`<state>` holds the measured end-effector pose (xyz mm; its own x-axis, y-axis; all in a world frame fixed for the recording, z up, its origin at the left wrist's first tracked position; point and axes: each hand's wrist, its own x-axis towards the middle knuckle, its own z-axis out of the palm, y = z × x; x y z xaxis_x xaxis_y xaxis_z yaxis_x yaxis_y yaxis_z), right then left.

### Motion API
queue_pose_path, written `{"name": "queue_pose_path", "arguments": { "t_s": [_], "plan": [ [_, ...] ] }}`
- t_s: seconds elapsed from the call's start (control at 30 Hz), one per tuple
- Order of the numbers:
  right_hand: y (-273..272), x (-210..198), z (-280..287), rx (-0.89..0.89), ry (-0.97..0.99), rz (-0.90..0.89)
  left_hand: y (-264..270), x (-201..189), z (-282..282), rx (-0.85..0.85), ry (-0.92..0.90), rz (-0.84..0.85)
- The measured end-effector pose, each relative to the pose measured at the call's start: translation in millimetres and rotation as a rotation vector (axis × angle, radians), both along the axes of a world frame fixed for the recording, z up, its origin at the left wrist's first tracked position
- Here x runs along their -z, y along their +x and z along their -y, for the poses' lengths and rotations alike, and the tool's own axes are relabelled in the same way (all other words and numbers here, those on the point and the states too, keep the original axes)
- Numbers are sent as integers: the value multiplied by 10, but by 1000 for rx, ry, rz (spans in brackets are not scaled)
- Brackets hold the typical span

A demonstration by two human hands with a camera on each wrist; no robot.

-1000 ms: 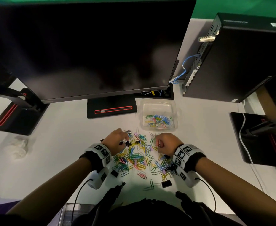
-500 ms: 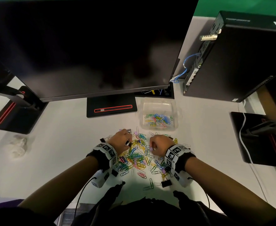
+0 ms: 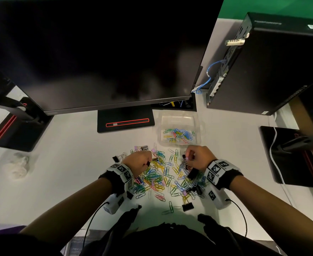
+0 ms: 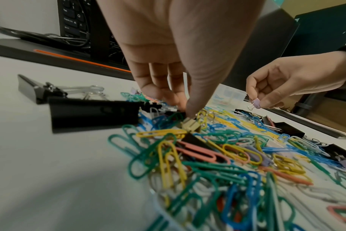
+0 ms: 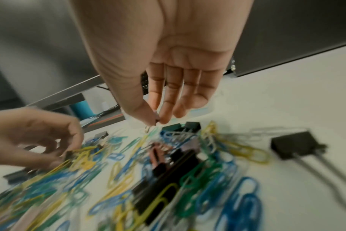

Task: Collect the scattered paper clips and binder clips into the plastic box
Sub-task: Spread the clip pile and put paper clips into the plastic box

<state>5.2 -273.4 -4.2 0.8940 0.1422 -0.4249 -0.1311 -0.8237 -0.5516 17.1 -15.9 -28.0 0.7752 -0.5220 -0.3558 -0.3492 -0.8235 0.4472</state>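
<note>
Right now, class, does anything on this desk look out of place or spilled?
Yes. A heap of coloured paper clips and black binder clips lies strewn over the white desk, while the plastic box behind it holds only a few. The right hand pinches a small lilac binder clip.

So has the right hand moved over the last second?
Yes. The right hand has moved away from the person and now sits just short of the plastic box, pinching a small lilac clip.
</note>
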Motion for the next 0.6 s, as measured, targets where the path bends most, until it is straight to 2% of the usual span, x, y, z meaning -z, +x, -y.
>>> {"name": "queue_pose_path", "arguments": {
  "t_s": [0.23,0.37,0.47,0.6],
  "plan": [
    [81,28,442,200,-144,-35,20,25,12,36,56,-17],
    [81,77,493,246,-180,-80,30,22,32,31,68,-37],
    [82,42,361,195,-198,-45,52,-22,37,21,46,-39],
    [54,-72,21,2,-122,15,96,-78,8,-61,-5,-67]
  ]
}}
